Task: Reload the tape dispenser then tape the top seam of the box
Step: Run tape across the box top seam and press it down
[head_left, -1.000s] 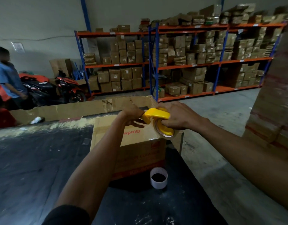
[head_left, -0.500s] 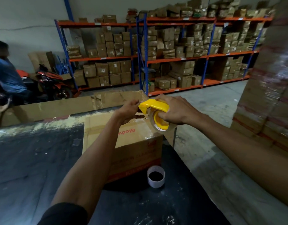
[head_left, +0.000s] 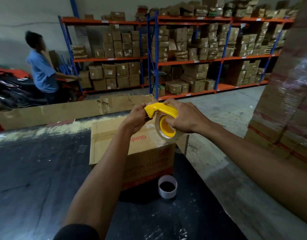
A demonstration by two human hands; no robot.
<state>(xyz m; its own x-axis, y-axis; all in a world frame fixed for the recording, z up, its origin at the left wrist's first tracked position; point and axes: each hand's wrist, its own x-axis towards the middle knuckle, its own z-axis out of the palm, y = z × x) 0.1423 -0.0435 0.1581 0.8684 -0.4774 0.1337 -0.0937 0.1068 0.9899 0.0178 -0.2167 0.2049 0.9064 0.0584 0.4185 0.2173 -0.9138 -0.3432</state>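
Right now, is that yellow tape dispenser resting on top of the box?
No, both hands hold the yellow tape dispenser up above the box: the left hand at its front, the right hand around the roll.

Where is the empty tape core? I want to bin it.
In the head view the empty tape core stands on the dark table, right of centre, just in front of the cardboard box, below both hands.
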